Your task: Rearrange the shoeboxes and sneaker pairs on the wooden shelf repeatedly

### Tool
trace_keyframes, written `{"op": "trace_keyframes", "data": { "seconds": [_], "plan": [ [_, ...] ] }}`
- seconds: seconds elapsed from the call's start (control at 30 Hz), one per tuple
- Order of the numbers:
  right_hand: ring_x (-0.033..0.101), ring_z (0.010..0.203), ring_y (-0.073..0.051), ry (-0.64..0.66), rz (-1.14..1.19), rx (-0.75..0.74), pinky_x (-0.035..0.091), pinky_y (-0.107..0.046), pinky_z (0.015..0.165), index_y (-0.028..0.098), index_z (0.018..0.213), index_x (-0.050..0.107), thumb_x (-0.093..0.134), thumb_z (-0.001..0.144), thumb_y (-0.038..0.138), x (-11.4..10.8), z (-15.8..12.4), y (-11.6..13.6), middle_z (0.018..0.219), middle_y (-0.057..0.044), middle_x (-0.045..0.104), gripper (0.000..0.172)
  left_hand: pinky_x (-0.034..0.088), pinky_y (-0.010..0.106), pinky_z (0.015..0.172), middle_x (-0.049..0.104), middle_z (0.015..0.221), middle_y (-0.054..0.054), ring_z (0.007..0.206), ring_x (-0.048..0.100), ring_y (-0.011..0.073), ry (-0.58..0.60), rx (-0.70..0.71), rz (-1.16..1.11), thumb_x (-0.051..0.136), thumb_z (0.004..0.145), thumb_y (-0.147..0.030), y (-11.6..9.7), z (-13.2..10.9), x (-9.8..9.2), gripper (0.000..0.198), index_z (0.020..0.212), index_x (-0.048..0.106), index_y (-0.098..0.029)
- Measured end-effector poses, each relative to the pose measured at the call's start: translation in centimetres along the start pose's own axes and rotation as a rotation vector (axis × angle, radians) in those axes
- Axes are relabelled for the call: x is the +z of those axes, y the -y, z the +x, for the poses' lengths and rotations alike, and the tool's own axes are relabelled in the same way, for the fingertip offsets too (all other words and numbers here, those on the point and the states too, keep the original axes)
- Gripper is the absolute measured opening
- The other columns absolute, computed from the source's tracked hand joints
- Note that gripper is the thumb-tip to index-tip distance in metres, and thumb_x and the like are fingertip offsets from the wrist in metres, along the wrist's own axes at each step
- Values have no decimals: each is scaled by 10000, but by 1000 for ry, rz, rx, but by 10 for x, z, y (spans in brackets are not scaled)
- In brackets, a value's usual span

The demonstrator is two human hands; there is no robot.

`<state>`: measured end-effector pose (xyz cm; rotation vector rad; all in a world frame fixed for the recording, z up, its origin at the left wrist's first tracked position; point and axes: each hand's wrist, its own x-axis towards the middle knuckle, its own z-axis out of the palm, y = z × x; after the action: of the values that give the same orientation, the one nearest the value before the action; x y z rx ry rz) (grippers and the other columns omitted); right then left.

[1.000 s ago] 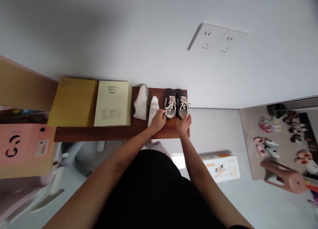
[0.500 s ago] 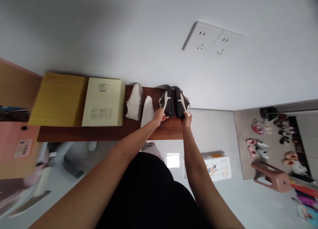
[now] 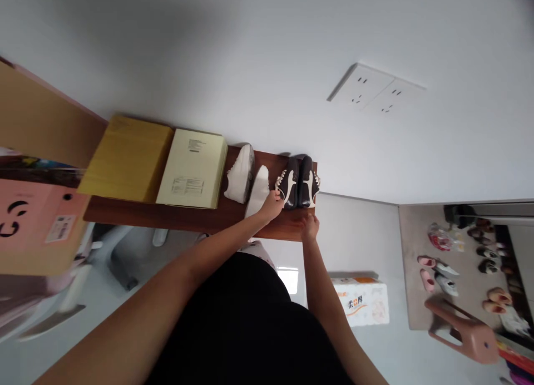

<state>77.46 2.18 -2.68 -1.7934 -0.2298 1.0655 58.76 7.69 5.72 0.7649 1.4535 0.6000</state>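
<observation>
A pair of dark brown sneakers with cream stripes and laces stands side by side at the right end of a wooden shelf board (image 3: 204,216). My left hand (image 3: 272,205) is closed at the heel end of the left dark sneaker (image 3: 291,184). Just below the heel of the right dark sneaker (image 3: 307,179), my right hand (image 3: 310,227) is apart from it, fingers loosely bent and holding nothing. Left of them stand two white sneakers; one white sneaker (image 3: 241,176) sits further back, and the other white sneaker (image 3: 258,190) is partly behind my left hand.
A cream box (image 3: 191,168) and a mustard-yellow box (image 3: 129,159) occupy the board's left part. Pink boxes (image 3: 39,223) are at the far left. A wall socket plate (image 3: 377,90) is above. On the floor at right are a wrapped white pack (image 3: 362,304), a pink stool (image 3: 463,329) and several shoes.
The right dark sneaker has moved left against its mate, closing the gap. My right hand has let go of it and drawn back towards me. The view has shifted slightly.
</observation>
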Motion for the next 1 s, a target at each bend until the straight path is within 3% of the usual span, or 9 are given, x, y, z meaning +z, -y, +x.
{"op": "trace_keyframes", "data": {
  "seconds": [0.07, 0.17, 0.23, 0.3, 0.43, 0.63, 0.83, 1.0],
  "plan": [
    [665, 685, -167, -46, -36, 38, 524, -253, 553, 254, 948, 534, 631, 776, 363, -12, -17, -13, 778, 26, 637, 226, 558, 293, 829, 760, 1138, 102, 916, 732, 186, 112, -14, 79, 619, 886, -284, 8, -23, -31, 363, 1229, 667, -176],
    [691, 754, -173, -94, -88, -2, 544, -257, 594, 245, 965, 569, 630, 756, 324, -23, -47, -29, 847, 6, 668, 232, 572, 330, 904, 787, 1019, 73, 964, 740, 224, 221, 33, 327, 596, 872, -284, 29, -58, -97, 288, 1112, 733, -203],
    [692, 786, -170, -94, -89, -61, 538, -246, 611, 241, 955, 596, 646, 735, 315, -21, -68, -33, 866, 4, 669, 237, 531, 350, 1042, 791, 1143, 92, 1118, 724, 251, 123, 103, 570, 564, 868, -257, 48, -77, -147, 291, 1088, 750, -223],
    [683, 795, -156, -48, -70, -102, 519, -227, 623, 239, 939, 620, 671, 721, 325, -10, -89, -31, 873, 9, 667, 240, 499, 386, 1107, 767, 1243, 145, 1214, 704, 288, 0, 86, 776, 520, 872, -234, 66, -93, -194, 349, 1128, 752, -188],
    [684, 794, -141, 132, -38, -105, 495, -217, 649, 230, 919, 637, 710, 703, 362, 42, -125, -12, 904, 10, 693, 263, 494, 390, 1124, 730, 1330, 203, 1279, 689, 305, -86, -16, 938, 456, 893, -222, 88, -113, -262, 460, 1252, 724, -118],
    [687, 761, -131, 342, -8, -100, 479, -222, 634, 232, 908, 635, 735, 712, 384, 145, -191, 9, 942, 9, 720, 267, 486, 389, 1153, 734, 1358, 162, 1314, 673, 292, -14, 75, 885, 483, 893, -252, 89, -127, -326, 447, 1257, 729, -163],
    [704, 801, -159, 547, -65, -50, 512, -247, 661, 240, 967, 665, 728, 781, 398, 233, -284, -25, 1015, -29, 755, 252, 511, 407, 1134, 756, 1309, 135, 1240, 707, 301, -128, 182, 742, 508, 916, -286, 88, -135, -404, 398, 1234, 737, -218],
    [724, 1008, -204, 663, -228, 40, 594, -330, 843, 251, 1097, 724, 738, 803, 340, 289, -343, -60, 1187, -65, 770, 308, 516, 400, 1125, 773, 1273, 98, 1218, 711, 287, -293, 222, 613, 514, 943, -318, 86, -144, -479, 374, 1236, 729, -232]
  ]
}}
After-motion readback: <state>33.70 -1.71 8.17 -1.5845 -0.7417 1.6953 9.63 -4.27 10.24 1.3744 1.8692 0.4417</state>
